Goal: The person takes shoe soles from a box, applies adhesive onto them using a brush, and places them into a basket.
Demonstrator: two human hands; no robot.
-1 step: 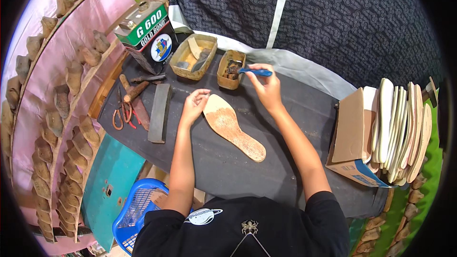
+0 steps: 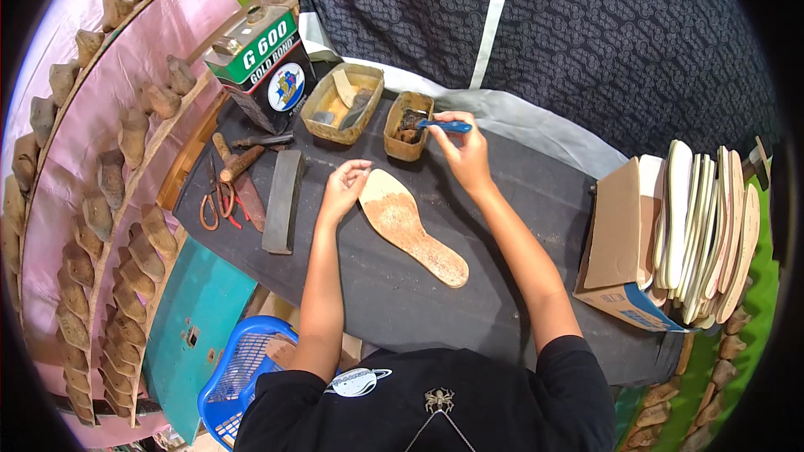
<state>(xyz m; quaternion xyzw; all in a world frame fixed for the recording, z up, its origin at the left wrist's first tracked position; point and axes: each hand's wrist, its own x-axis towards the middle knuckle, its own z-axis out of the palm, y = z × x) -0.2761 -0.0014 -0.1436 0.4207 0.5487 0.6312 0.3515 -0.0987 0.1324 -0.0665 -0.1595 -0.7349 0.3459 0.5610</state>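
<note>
A foot-shaped insole (image 2: 400, 222) lies flat on the dark worktop, its wide end pointing away from me. Its far end is pale and smooth, while the rest looks brown, speckled and rough. My left hand (image 2: 342, 189) has its fingers curled closed at the insole's far left edge, gripping it there. In my right hand (image 2: 466, 159) is a brush with a blue handle (image 2: 450, 126), pinched between thumb and fingers. The brush's head sits inside a small tan tub (image 2: 406, 149) with dark residue on its inner walls. What lies at the tub's bottom is mostly hidden.
Left of the tub stand a larger tan tub (image 2: 339, 133) with scraps and a metal can (image 2: 266, 67). A grey block (image 2: 283, 201), scissors (image 2: 219, 201) and a hammer (image 2: 241, 164) lie nearer. On the right, a cardboard box (image 2: 610, 226) holds several upright soles. Shoe lasts line racks at left.
The brush head has shifted slightly within the small tub, and more of its metal band shows. My left hand and the insole keep their places relative to each other.
</note>
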